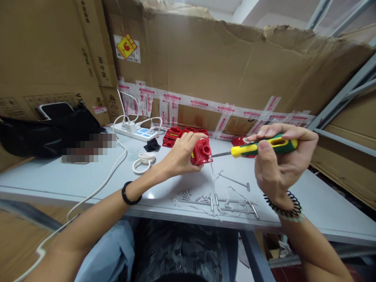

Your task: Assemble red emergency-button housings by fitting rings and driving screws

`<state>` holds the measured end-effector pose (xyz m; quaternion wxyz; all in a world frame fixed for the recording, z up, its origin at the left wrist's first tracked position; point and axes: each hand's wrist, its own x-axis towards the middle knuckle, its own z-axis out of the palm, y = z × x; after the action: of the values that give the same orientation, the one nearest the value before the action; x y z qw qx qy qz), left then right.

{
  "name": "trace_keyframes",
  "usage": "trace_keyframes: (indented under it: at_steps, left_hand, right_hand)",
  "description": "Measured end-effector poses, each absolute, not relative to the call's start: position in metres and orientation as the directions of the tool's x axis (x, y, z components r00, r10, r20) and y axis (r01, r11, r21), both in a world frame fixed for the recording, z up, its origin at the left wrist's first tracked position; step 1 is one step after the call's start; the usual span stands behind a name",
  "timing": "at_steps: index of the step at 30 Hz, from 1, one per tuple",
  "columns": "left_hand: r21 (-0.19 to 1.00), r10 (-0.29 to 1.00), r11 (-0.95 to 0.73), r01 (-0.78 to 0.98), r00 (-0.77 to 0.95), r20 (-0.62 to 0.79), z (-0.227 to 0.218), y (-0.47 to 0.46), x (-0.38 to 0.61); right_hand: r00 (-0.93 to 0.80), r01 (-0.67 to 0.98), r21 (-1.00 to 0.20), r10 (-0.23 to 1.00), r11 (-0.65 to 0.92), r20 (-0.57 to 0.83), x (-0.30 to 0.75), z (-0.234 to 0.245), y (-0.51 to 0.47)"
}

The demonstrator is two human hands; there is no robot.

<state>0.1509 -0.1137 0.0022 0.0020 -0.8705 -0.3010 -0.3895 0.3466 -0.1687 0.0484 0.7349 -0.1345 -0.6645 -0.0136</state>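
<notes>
My left hand (183, 154) grips a red plastic block-shaped housing (202, 152) with a round hole in its face, tilted up off the table. In my right hand (277, 160) is a green and yellow screwdriver (246, 149), its shaft pointing left. The tip meets the lower right corner of the housing, where a strand of white string (212, 166) hangs down; whether it sits in a hole I cannot tell. Below lie several small screws (202, 197), metal T-shaped rods (235, 181) and more loose string (232, 192).
More red housings (173, 135) stand behind my left hand, and another red piece (239, 141) is partly behind the screwdriver. A white power strip (141, 133), a black cloth (152, 145), a white cable coil (143, 162) and a black bag (49, 129) lie leftward. Cardboard (205, 62) walls the back.
</notes>
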Motion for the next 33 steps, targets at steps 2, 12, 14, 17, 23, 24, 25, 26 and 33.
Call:
trace_keyframes:
  at_steps: [2, 12, 14, 17, 23, 24, 25, 26, 33]
  left_hand:
    - [0.234, 0.526, -0.818, 0.526, 0.516, 0.677, 0.003, -0.114, 0.151]
    - [0.233, 0.512, -0.829, 0.509, 0.522, 0.682, 0.004, -0.116, 0.151]
    - [0.226, 0.506, -0.831, 0.509, 0.521, 0.687, 0.004, -0.116, 0.151]
    - [0.220, 0.490, -0.837, 0.501, 0.507, 0.709, 0.003, -0.116, 0.151]
    - [0.213, 0.500, -0.835, 0.507, 0.539, 0.678, 0.000, -0.115, 0.152]
    - [0.215, 0.504, -0.833, 0.509, 0.541, 0.673, 0.000, -0.115, 0.152]
    - [0.218, 0.506, -0.833, 0.509, 0.539, 0.674, 0.000, -0.115, 0.153]
    - [0.222, 0.505, -0.833, 0.507, 0.533, 0.679, 0.000, -0.115, 0.152]
    - [0.234, 0.513, -0.834, 0.500, 0.544, 0.664, 0.000, -0.114, 0.151]
  right_hand:
    - [0.115, 0.194, -0.178, 0.158, 0.965, 0.981, 0.347, 0.048, -0.169]
    - [0.019, 0.255, -0.077, 0.075, 0.964, 0.997, 0.348, 0.048, -0.167]
    - [0.009, 0.327, -0.072, 0.073, 0.942, 0.997, 0.348, 0.047, -0.166]
    - [0.005, 0.442, -0.071, 0.076, 0.894, 0.997, 0.350, 0.046, -0.165]
    - [-0.154, 0.729, 0.159, -0.066, 0.665, 0.986, 0.357, 0.048, -0.170]
    - [-0.196, 0.756, 0.217, -0.103, 0.618, 0.975, 0.358, 0.049, -0.171]
    - [-0.228, 0.774, 0.265, -0.138, 0.575, 0.964, 0.358, 0.049, -0.172]
    - [-0.249, 0.788, 0.299, -0.165, 0.538, 0.954, 0.359, 0.049, -0.173]
    - [-0.305, 0.751, 0.197, 0.067, 0.630, 0.950, 0.359, 0.057, -0.182]
